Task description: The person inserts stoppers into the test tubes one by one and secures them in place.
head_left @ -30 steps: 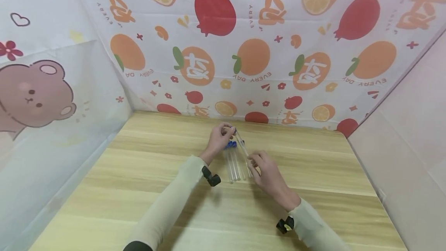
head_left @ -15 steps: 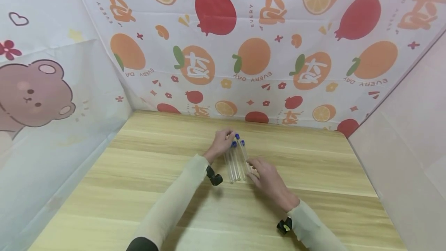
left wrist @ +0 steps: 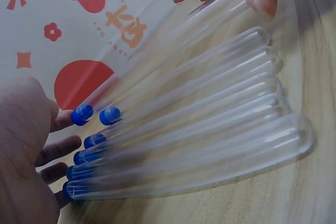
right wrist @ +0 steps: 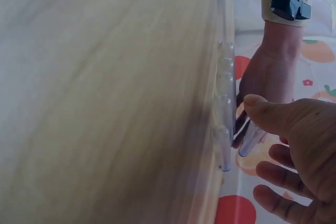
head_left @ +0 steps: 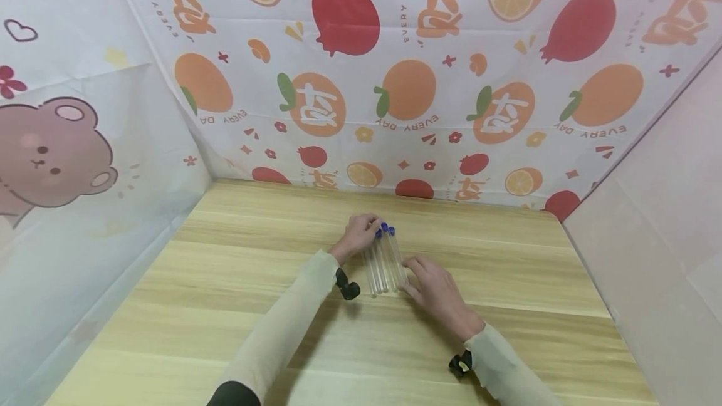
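Several clear test tubes (left wrist: 210, 124) with blue caps lie side by side on the wooden table, caps towards the back wall. My left hand (head_left: 361, 232) is over the capped ends; in the left wrist view its fairly straight fingertips touch some of the caps. My right hand (head_left: 434, 284) has its thumb and fingers around the rounded end of the rightmost test tube (left wrist: 218, 11). In the right wrist view that tube stands off from the row behind my thumb. The left hand partly hides the caps in the head view.
The wooden table (head_left: 214, 293) ends at a back wall covering (head_left: 361, 99) printed with fruit. Pale side coverings (head_left: 665, 237) stand at left and right. A small black device (head_left: 346, 286) is strapped to the left wrist, another (head_left: 460, 364) to the right.
My left hand has let go of the held tube's cap and moved down to the other caps. The tube's capped end has come down beside the row, while my right hand stays nearly in place.
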Available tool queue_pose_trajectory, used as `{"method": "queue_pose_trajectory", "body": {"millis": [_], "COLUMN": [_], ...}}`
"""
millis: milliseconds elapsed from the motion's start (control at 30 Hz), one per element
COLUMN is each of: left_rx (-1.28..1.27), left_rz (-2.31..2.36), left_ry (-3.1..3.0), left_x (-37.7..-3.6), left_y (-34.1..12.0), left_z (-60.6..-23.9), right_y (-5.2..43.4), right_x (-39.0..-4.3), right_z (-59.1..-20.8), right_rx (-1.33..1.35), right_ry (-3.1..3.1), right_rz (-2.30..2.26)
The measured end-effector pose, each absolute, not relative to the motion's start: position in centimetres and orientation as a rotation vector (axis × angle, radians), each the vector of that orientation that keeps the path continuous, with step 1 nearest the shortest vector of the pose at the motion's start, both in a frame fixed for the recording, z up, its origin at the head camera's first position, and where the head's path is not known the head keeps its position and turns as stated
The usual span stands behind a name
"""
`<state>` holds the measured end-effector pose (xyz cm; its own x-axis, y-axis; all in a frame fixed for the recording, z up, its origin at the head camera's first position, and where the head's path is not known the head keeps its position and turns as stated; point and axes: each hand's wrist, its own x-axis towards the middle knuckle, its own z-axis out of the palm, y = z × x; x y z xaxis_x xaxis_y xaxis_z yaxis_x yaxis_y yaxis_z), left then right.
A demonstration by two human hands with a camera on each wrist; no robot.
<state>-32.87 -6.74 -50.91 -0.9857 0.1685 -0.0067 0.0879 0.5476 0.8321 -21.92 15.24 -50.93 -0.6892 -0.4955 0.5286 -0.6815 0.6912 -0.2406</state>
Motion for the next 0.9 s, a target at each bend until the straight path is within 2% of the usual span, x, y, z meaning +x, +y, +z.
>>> {"method": "queue_pose_trajectory", "body": {"millis": [533, 900], "left_rx": [0.321, 0.280], "left_rz": [1.257, 1.230], "left_ry": [2.838, 2.869], "left_x": [-33.2, -33.5], "left_y": [-6.4, -6.4], "left_z": [-52.0, -51.8], "right_y": [15.5, 15.0], "right_x": [-22.5, -23.3], "right_z": [-51.8, -51.8], "right_rx": [0.937, 0.977], "right_ry": [-2.543, -2.599], "right_rz": [0.541, 0.541]}}
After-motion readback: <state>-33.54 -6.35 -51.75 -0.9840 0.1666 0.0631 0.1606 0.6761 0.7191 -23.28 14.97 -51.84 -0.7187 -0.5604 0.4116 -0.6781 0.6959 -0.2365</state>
